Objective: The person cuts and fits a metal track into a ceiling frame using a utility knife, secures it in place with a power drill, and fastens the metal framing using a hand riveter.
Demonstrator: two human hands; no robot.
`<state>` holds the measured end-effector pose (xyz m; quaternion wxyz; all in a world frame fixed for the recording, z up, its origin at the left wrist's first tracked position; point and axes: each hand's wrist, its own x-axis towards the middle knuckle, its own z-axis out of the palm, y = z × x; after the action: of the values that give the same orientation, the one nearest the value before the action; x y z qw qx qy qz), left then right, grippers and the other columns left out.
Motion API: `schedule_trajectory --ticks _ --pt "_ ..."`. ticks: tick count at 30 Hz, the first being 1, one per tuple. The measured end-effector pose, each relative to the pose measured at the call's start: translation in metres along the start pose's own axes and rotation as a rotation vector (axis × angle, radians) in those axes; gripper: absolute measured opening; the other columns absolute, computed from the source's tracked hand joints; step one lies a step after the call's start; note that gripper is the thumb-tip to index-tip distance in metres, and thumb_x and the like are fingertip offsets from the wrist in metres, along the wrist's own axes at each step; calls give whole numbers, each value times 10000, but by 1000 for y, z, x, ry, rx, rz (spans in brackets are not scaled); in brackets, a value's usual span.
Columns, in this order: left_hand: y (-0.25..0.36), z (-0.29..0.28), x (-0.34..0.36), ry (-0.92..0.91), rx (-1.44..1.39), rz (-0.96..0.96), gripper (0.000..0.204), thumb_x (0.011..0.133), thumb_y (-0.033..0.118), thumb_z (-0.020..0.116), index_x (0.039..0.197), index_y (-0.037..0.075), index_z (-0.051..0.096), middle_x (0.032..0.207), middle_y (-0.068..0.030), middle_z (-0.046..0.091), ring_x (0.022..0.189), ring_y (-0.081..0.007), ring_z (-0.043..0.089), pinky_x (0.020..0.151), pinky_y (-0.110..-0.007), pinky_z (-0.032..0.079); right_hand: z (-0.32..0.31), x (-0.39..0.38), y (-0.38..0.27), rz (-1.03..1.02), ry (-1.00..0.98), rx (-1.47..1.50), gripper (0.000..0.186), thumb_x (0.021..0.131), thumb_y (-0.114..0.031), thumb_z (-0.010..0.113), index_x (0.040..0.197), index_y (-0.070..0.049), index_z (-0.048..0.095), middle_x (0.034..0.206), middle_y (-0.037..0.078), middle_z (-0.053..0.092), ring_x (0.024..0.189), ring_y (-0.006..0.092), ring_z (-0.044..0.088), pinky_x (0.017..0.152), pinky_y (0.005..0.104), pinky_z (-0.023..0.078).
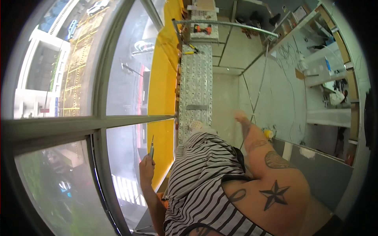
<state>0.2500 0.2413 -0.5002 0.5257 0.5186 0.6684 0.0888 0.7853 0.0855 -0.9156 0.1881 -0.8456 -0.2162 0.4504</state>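
My left hand (147, 171) is raised beside the window, its fingers wrapped round a slim hand tool (152, 148). The tool has a grey handle and a thin pointed tip that points up; whether it is a screwdriver or a knife I cannot tell. Behind its tip is a yellow sheet (161, 86) along the window's far side. Out to the right, my right hand (239, 115) hangs beside the metal scaffold platform (197, 78). It is small in view and its fingers are mostly hidden, so I cannot make out anything in it.
Farther along the platform lie yellow-and-black pliers (191, 50) and a red-and-black cordless drill (202, 29). A metal scaffold rail (228, 24) crosses the far end, with a diagonal brace (260, 86) at the right. The grey window frame (98, 122) runs along my left.
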Motion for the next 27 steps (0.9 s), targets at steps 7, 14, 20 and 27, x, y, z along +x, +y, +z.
schedule_trajectory --ticks 7,14,20,27 --pt "-85 47 60 40 -104 -316 304 870 193 636 1047 36 446 628 -97 545 402 -143 489 349 -275 342 -64 -98 27 536 -38 324 197 894 -173 511 812 -16 595 677 77 580 598 173 556 530 352 477" --pt "-184 67 116 47 88 -418 298 903 310 579 990 31 527 606 -113 556 458 -192 506 420 -315 371 8 -60 -86 210 -271 237 328 897 -325 555 1025 -25 587 730 49 580 615 137 543 502 258 444" --pt "-223 140 227 -54 279 196 318 829 133 517 1100 -32 515 910 -269 601 931 -433 593 796 -474 466 93 -64 -138 -164 -250 -280 437 838 -389 597 1130 -64 594 950 153 642 913 319 611 794 398 481" --pt "-288 224 386 -539 639 -149 428 779 147 533 1163 -42 540 1042 -289 615 1017 -430 586 867 -474 473 168 -132 -154 30 -446 -829 608 786 -453 615 1305 -161 490 1308 250 439 1160 427 452 919 522 400"
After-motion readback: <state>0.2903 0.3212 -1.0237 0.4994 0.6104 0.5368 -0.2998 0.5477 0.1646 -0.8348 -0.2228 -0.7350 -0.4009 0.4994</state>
